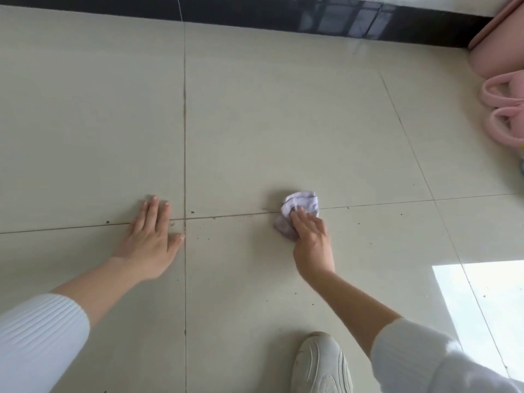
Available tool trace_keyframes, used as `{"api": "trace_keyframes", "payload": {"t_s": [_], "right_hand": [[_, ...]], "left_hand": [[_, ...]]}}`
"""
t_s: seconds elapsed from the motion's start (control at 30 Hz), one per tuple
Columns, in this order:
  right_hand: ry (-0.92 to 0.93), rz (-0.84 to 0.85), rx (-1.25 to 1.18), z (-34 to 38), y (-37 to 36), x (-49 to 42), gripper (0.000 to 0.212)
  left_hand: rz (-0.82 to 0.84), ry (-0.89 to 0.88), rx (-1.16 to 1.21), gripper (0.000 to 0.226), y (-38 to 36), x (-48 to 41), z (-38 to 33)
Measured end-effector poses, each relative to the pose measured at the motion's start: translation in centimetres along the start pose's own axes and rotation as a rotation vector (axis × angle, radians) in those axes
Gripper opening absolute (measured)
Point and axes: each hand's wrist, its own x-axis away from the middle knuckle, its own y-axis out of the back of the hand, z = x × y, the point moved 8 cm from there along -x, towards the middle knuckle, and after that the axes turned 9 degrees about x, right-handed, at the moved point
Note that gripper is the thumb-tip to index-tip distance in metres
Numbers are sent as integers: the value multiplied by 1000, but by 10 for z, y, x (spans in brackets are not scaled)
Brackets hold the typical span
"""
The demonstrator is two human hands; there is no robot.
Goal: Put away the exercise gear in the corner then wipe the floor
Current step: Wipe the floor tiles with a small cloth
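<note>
Right hand (310, 239) I see clamped on a crumpled pale lilac rag (299, 212), pressing it to the cream tiled floor (269, 123) right on a grout line. Left hand (150, 236) lies flat at 9 o'clock of the rag, fingers spread, palm down on the tile. Dark specks dot the grout between them. White sneaker (321, 364) at 6 o'clock. Pink kettlebells (503, 114) sit at 2 o'clock beside a rolled pink mat (494, 49).

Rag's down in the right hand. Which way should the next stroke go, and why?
Probably sweep the rag left along the grout line: dark specks lie near the tile joint, between it and the left hand, which is flat on the floor. The right hand already grips it.
</note>
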Motion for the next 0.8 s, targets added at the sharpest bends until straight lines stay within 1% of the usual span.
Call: {"api": "trace_keyframes", "payload": {"t_s": [0.07, 0.1, 0.13, 0.17, 0.23, 0.27, 0.3, 0.33, 0.37, 0.4, 0.47, 0.53, 0.6, 0.67, 0.7, 0.77, 0.8], "right_hand": [[241, 28, 8, 26, -12, 42, 67], [394, 72, 6, 39, -18, 68, 63], [577, 163, -24, 56, -24, 96, 57], [769, 293, -61, 74, -29, 122, 53], [1091, 600, -97, 101, -34, 158, 53], [1216, 701, -88, 112, -31, 163, 56], [1322, 744, -62, 119, -29, 160, 59], [1391, 747, -34, 124, -27, 150, 63], [1414, 712, -10, 126, -26, 134, 66], [1392, 654, 21, 122, -30, 112, 70], [1235, 517, 76, 109, -37, 57, 72], [1009, 351, 90, 99, -36, -2, 67], [726, 227, 116, 93, -30, -56, 63], [479, 175, 111, 95, -29, -92, 64], [387, 163, 108, 99, -31, -100, 66], [268, 146, 102, 115, -37, -98, 69], [270, 129, 87, 128, -41, -88, 69]], "left_hand": [[-8, 9, -9, 73, -1, 1, 0], [-8, 18, -19, 73, -1, 1, 0], [-9, 25, -25, 73, -2, 1, -1], [-12, 29, -28, 73, -2, 0, -2], [-8, 30, -16, 73, -2, 0, -3], [-6, 25, -7, 73, -1, -1, -3], [-4, 16, -4, 73, 0, 0, -1], [-2, 2, -3, 73, 1, 1, 0], [-5, -17, 1, 72, 2, 3, 1], [-16, -35, 6, 72, 3, 4, 3], [-29, -31, 22, 70, 5, 9, 11], [-17, 11, 41, 71, 6, 16, 22], [-10, 62, 48, 73, 6, 22, 38], [-11, 117, 42, 75, 8, 31, 56], [-15, 140, 34, 76, 8, 36, 65], [-24, 171, 13, 76, 7, 46, 81], [-27, 177, 5, 76, 7, 50, 88]]}}
